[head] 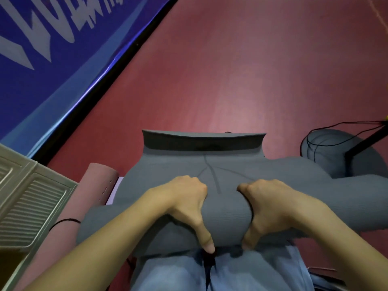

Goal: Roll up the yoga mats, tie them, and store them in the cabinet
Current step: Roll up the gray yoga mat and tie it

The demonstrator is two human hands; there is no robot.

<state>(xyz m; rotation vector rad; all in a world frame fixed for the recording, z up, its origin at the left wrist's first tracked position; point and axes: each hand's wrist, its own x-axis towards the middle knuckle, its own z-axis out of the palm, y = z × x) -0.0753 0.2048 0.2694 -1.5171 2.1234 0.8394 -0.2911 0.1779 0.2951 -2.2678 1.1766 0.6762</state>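
Note:
A grey yoga mat (226,164) lies on the red floor in front of my knees. Its near part is wound into a thick roll, and its far end curls up at the edge. My left hand (186,204) and my right hand (270,204) both grip the roll from above, fingers curled over its far side and thumbs down its near side. A dark strap (210,261) hangs below the roll by my left thumb. A pink rolled mat (84,206) lies to the left, next to the grey one.
A white louvred cabinet door (27,202) stands at the left edge. A blue banner with pale lettering (52,38) covers the upper left. At the right, a dark stand foot (361,145) and black cable (315,139) sit on a grey round base.

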